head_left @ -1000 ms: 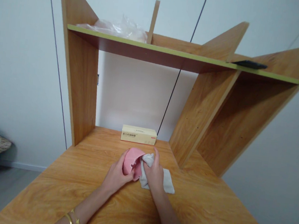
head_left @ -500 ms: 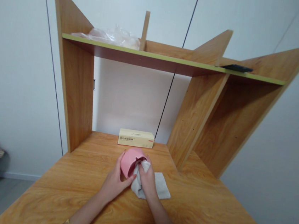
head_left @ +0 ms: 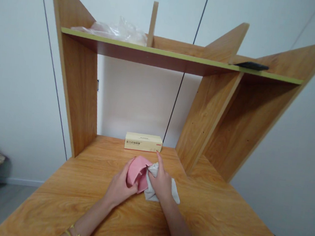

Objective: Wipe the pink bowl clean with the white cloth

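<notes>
A pink bowl-like container [head_left: 135, 171] is tipped on its side over the desk, its opening turned toward the right and toward me. My left hand [head_left: 120, 187] grips it from the left, thumb at the near rim and fingers round the outside. In my right hand [head_left: 161, 182] a light grey cloth [head_left: 151, 190] is pinched against the container's right rim, with the index finger stretched out away from me. Part of the cloth trails to the right beneath that hand. The far side of the container is hidden.
A long cream box [head_left: 143, 142] with printed characters stands at the back of the wooden desk [head_left: 88, 189]. Above it, a shelf [head_left: 177, 59] holds a clear plastic bag [head_left: 118, 31] and a dark flat object [head_left: 251, 65]. Upright panels [head_left: 210, 120] flank the desk's back.
My right hand has drawn the cloth out of the container's inside to its right rim, and the index finger has straightened. The container has turned slightly in my left hand.
</notes>
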`<state>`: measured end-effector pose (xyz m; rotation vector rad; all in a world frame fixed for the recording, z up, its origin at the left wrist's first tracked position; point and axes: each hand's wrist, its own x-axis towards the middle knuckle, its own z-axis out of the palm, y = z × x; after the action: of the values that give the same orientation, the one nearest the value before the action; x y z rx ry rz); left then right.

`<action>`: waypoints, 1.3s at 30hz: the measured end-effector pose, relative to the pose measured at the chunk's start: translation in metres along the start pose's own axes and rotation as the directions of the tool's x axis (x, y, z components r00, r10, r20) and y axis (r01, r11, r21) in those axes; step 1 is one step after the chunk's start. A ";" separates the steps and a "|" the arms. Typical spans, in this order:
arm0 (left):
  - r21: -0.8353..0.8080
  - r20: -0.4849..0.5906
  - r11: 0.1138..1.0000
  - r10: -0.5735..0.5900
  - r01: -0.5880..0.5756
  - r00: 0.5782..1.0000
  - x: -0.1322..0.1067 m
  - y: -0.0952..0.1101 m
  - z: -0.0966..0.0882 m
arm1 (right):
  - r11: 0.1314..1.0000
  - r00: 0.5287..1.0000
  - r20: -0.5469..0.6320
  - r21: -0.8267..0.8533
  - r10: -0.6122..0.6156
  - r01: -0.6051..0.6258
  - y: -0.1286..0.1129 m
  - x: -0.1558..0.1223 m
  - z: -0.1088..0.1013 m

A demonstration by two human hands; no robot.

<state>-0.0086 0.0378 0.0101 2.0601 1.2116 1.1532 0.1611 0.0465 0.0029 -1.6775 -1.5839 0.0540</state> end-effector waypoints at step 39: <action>-0.111 -0.088 0.994 -0.031 0.022 0.996 0.002 0.000 0.006 | 0.861 0.979 0.005 0.474 0.205 -0.183 -0.003 -0.004 0.037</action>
<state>-0.0032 0.0398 0.0079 1.9241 1.1854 1.2825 0.1376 0.0613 -0.0224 -1.4258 -1.2326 0.4678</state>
